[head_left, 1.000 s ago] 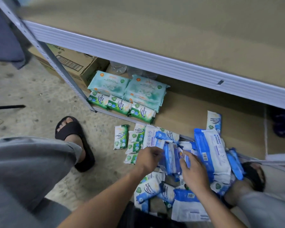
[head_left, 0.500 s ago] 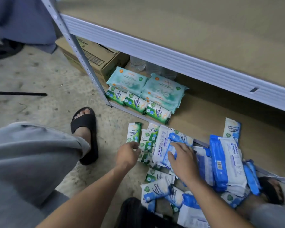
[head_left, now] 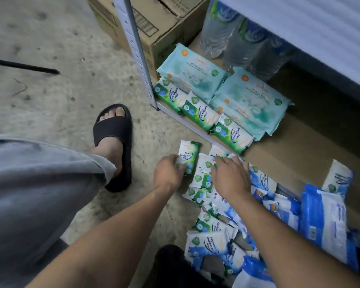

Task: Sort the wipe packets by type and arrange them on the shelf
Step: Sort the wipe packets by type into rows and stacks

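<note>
Your left hand [head_left: 168, 173] holds a small green-and-white soft wipe packet [head_left: 188, 154]. Just beside it, your right hand [head_left: 231, 176] lies wide on the pile of green and blue packets [head_left: 202, 180].

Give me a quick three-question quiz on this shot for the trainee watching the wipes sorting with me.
1. True or false: the left hand grips a green packet over the floor.
2. How many green packets lie in the front row on the shelf?
3. What stands behind the large teal packs? A. water bottles B. paint cans C. glass jars

Key: 1 true; 2 three; 3 A.
</note>
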{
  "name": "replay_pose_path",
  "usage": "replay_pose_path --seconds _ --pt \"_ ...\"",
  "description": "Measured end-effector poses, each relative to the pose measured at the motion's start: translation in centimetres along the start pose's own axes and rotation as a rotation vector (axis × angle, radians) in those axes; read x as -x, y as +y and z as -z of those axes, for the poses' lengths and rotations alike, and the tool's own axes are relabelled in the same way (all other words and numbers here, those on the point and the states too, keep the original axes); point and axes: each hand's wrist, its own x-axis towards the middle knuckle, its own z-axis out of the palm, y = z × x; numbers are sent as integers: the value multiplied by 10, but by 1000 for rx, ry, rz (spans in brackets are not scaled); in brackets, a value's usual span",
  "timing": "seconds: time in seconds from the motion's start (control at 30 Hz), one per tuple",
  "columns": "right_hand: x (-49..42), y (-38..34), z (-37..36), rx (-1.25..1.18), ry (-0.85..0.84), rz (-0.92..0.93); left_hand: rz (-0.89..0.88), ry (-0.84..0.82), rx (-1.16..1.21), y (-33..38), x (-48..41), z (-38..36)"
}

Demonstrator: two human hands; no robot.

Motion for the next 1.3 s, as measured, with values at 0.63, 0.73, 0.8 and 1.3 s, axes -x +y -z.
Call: replay_pose_path --seconds 0.63,0.73,0.8,1.3 --pt "-14 -41 -22 -20 -59 -126 83 -36 178 -9 -10 -16" --pt "-20 -52 -27 -142 -36 -182 72 -9 161 -12 -14 -3" --pt "-24 -56 -30 -222 -44 -229 70 21 149 -17 -21 9" --pt "-53 -121 -18 -531 25 -85 -71 195 46 -35 -90 80"
